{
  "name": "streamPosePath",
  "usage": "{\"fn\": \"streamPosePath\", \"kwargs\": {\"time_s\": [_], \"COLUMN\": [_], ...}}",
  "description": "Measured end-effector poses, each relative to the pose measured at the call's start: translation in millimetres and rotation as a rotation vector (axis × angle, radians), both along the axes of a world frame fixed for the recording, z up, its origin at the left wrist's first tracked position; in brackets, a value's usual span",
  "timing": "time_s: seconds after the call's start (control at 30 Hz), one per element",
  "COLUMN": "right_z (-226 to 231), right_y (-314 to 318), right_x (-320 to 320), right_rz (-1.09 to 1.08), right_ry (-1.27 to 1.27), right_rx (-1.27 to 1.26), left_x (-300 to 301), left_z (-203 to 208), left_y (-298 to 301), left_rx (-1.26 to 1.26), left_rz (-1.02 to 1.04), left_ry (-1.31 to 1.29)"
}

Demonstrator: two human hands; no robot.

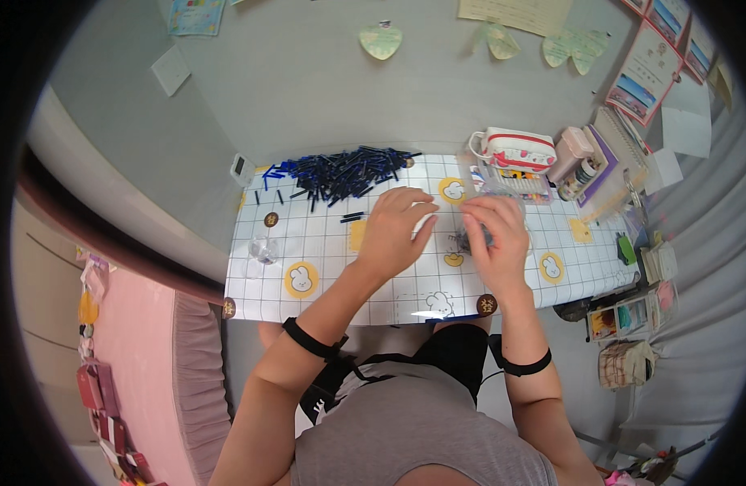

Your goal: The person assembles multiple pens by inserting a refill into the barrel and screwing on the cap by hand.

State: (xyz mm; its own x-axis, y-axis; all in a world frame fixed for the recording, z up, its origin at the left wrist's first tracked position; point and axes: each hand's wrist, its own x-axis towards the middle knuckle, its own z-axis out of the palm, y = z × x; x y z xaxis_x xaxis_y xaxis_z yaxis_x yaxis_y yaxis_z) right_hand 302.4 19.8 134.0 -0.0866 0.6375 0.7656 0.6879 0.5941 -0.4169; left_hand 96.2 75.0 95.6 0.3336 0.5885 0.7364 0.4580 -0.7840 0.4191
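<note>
My left hand (399, 230) is held over the middle of the table, its thumb and fingers apart, with nothing visible between them. Facing it, my right hand (499, 235) has thumb and fingertips drawn together in a pinch; whatever is between them is too small to make out. Beneath and around the right hand lies what looks like a clear plastic bag with dark contents (475, 237), mostly hidden. A heap of short dark-blue tubes (344, 172), like ink cartridges, spreads along the table's back left. A few loose tubes (352, 217) rest beside my left hand.
A clear crumpled plastic item (263, 250) sits at the table's left. At the back right are a white and red pencil case (517, 151), a box of markers (518, 185), a small bottle (578, 180) and notebooks (612, 158). A wall rises behind the table.
</note>
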Motion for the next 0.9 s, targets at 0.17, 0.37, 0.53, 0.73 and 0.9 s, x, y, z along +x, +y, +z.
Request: {"fn": "streamPosePath", "kwargs": {"time_s": [0.17,0.37,0.53,0.73,0.9], "right_z": [-16.2,-66.4,-105.6,-133.7,-134.9], "right_y": [15.4,52.0,89.3,109.3,108.9], "right_x": [-53.1,-95.1,-133.2,-147.8,-149.0], "right_rz": [0.199,0.239,0.247,0.123,0.144], "right_ry": [-0.076,-0.250,-0.300,-0.322,-0.239], "right_rx": [-0.148,-0.436,-0.486,-0.346,-0.436], "left_x": [-72.3,-116.1,-129.5,-122.3,-124.2], "left_z": [-39.5,-92.0,-114.2,-110.9,-115.8], "left_y": [6.4,16.9,27.2,28.0,24.8], "left_rx": [-0.100,-0.218,-0.148,-0.176,-0.123], "left_rz": [0.206,0.394,0.397,0.405,0.391], "left_ry": [0.059,0.075,0.131,0.148,0.129]}}
